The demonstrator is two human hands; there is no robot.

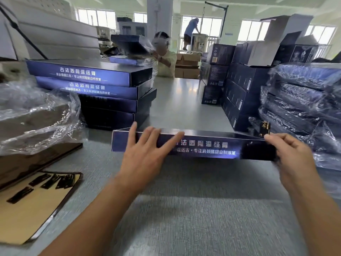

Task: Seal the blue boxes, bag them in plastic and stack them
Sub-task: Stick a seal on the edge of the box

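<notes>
A flat blue box (206, 146) with white lettering lies on the grey table in front of me. My left hand (144, 154) rests on its near side with straight, spread fingers. My right hand (291, 156) pinches the box's right end; a small black-and-gold sticker (265, 128) shows just above its fingertips. A stack of unwrapped blue boxes (96, 84) stands at the left. Plastic-wrapped blue boxes (302, 100) are piled at the right.
Loose clear plastic bags (36, 111) lie over a brown carton at the left. A yellow backing sheet with black stickers (31, 200) lies near the left edge. Dark cartons (238, 85) stand behind the right pile. A person (166, 58) handles a box across the table.
</notes>
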